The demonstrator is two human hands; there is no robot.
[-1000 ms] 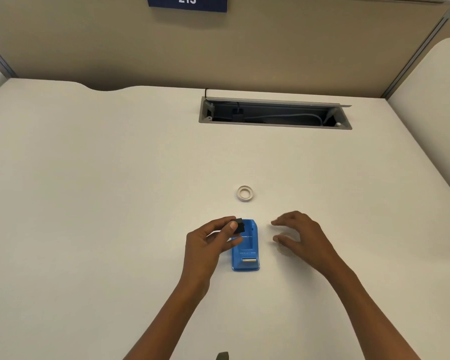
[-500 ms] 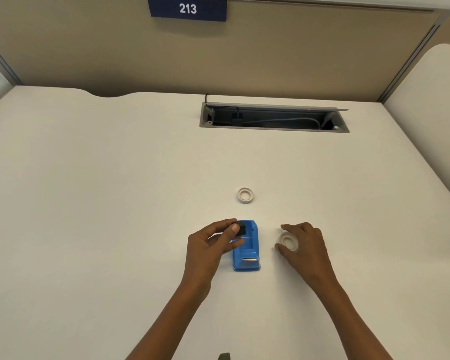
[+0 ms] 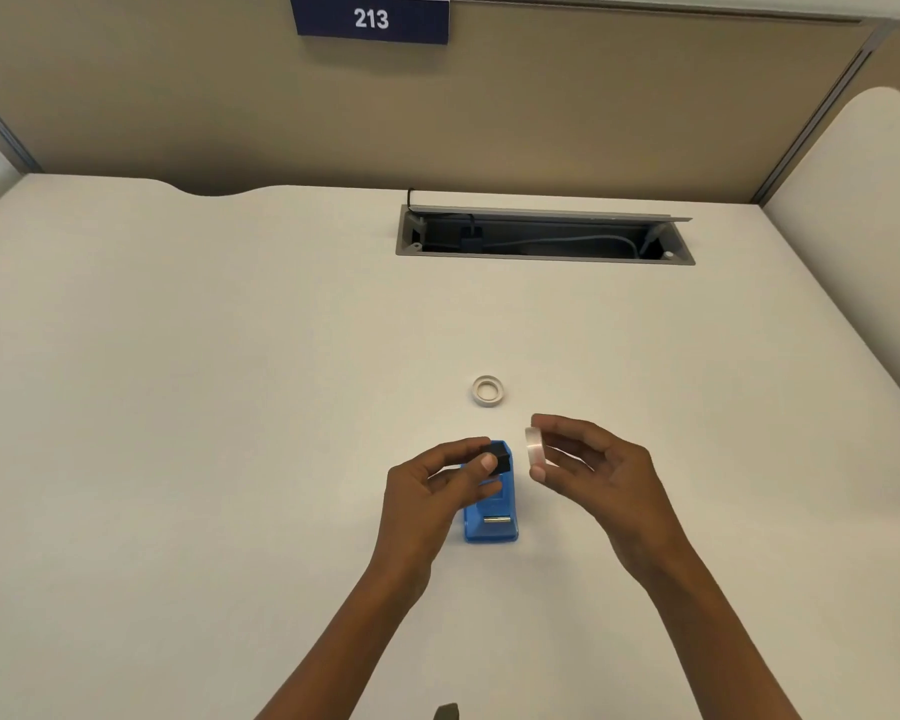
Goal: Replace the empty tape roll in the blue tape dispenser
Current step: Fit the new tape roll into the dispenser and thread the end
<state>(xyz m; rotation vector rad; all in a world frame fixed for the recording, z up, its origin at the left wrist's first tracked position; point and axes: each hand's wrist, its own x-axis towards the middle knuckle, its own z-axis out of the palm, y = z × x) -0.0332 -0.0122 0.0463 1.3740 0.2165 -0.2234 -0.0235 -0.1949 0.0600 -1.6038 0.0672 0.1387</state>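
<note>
The blue tape dispenser lies on the white desk near the front middle. My left hand pinches a small black spindle just above the dispenser's far end. My right hand holds a clear tape roll on edge between thumb and forefinger, lifted off the desk just right of the spindle. A second small whitish roll lies flat on the desk beyond both hands.
An open cable tray with wires is sunk into the desk at the back. A beige partition with a "213" sign stands behind. A neighbouring desk is at the right.
My right hand closed on the clear tape roll lying right of the dispenser, lifted it and brought it up toward the spindle. My left hand stayed on the black spindle.
</note>
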